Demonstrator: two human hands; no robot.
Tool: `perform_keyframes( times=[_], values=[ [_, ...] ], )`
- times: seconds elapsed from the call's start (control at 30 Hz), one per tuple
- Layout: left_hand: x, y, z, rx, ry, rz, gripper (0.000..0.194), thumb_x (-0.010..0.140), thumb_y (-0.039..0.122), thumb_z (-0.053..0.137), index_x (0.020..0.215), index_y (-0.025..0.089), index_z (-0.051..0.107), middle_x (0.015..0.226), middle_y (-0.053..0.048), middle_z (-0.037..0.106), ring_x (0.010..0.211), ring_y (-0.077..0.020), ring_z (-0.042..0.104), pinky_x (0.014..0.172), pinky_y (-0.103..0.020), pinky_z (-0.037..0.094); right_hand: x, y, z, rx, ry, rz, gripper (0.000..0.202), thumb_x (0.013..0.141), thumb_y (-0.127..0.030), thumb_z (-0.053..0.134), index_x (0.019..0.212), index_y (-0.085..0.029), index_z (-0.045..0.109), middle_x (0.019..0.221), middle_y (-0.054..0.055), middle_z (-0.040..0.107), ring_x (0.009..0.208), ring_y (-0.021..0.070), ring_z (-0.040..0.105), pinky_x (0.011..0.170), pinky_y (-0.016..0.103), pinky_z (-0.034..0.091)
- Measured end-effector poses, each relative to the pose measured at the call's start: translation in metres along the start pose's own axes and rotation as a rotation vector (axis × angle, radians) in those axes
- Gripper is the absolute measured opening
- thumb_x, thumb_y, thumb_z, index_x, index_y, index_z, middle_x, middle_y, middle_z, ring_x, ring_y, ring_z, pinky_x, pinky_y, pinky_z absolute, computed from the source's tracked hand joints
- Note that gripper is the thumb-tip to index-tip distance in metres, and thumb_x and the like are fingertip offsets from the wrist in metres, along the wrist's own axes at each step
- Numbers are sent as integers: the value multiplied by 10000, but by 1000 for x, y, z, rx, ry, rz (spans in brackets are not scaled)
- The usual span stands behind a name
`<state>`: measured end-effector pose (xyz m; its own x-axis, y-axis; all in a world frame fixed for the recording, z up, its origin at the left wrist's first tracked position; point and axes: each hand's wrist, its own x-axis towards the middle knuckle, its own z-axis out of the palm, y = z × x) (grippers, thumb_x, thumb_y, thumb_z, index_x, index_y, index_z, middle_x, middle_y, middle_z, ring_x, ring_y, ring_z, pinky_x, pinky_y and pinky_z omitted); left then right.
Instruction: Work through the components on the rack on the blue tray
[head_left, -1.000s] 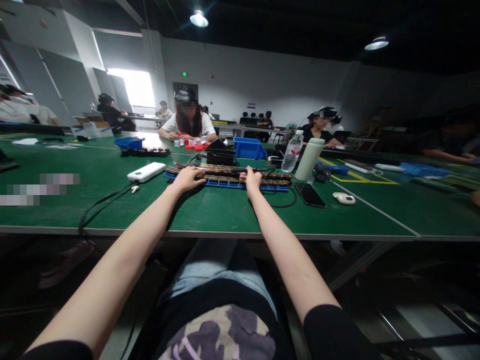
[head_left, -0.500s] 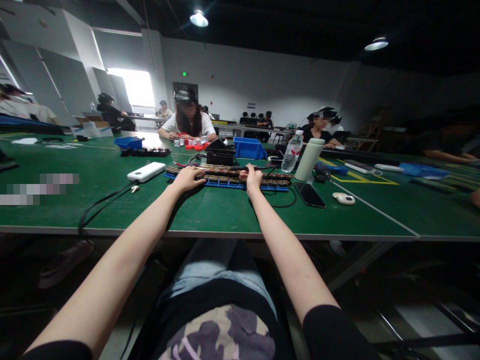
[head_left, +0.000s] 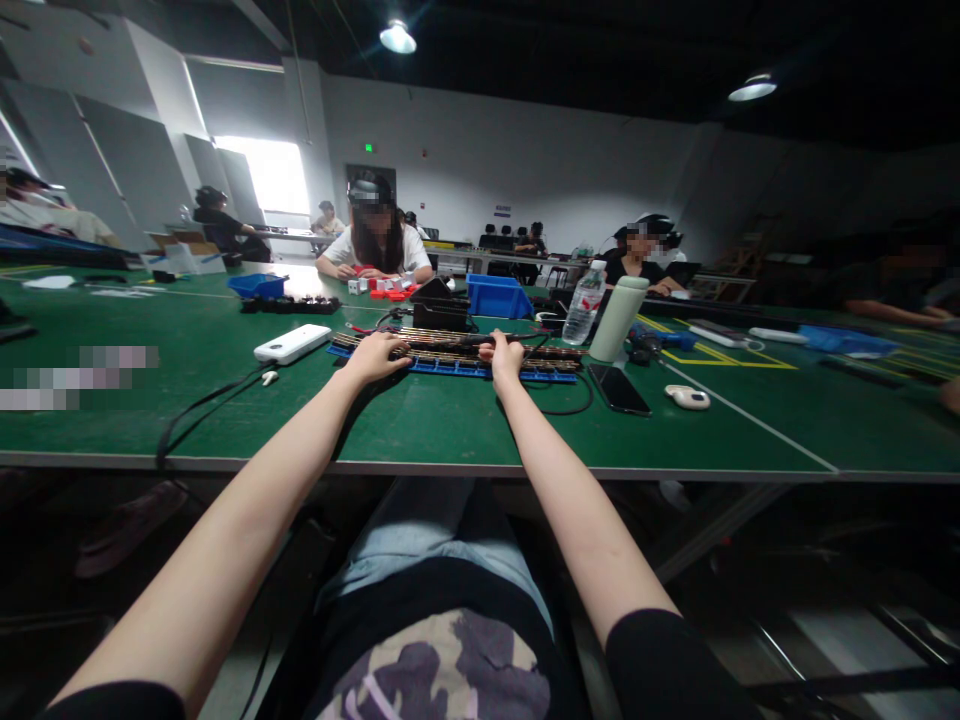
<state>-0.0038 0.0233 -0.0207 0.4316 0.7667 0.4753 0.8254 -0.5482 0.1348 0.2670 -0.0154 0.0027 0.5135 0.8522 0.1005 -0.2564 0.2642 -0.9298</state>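
A long blue rack [head_left: 454, 370] lies across the green table, carrying rows of thin copper-coloured and dark strips [head_left: 442, 348]. My left hand [head_left: 380, 357] rests on the left part of the strips, thumb and fingers apart. Over their right part, my right hand [head_left: 505, 356] is closed round a dark, pen-like tool [head_left: 476, 339] that points left; a black cable [head_left: 574, 410] loops on the table to its right. A black box-shaped object [head_left: 439, 307] stands just behind the strips.
To the right are a water bottle [head_left: 584, 303], a green flask [head_left: 619, 318], a phone [head_left: 619, 389] and an earbud case [head_left: 687, 398]. A white device [head_left: 293, 344] lies left. Blue bins [head_left: 499, 297] stand behind. A person [head_left: 375, 235] sits opposite.
The tool in my right hand has shifted very slightly to the left. My left hand has stayed in place.
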Motion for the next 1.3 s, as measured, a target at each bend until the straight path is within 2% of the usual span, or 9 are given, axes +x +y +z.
perform_keyframes(
  times=[0.37,0.73,1.3],
  values=[
    [-1,2,-2,-2,-2,-10,407,946,528,635,1177,250,823,1285,-110,771,1237,-333,680,1102,-458,536,-1,-1,0,-5,7,23,251,985,-252,716,777,-195,588,495,-53,614,415,103,592,488,185,532],
    [-1,3,-2,6,4,-4,412,942,522,630,1183,247,820,1283,-110,775,1224,-325,689,1098,-454,540,-3,-2,-2,-28,17,32,317,1043,-163,571,727,-193,577,475,-54,604,400,83,574,481,157,525],
    [-1,5,-5,5,-12,-13,434,936,539,623,1183,241,820,1281,-119,775,1220,-331,692,1101,-450,542,0,0,-4,-31,35,74,284,1029,-176,600,745,-184,582,491,-47,605,399,78,578,463,141,522]
  ],
)
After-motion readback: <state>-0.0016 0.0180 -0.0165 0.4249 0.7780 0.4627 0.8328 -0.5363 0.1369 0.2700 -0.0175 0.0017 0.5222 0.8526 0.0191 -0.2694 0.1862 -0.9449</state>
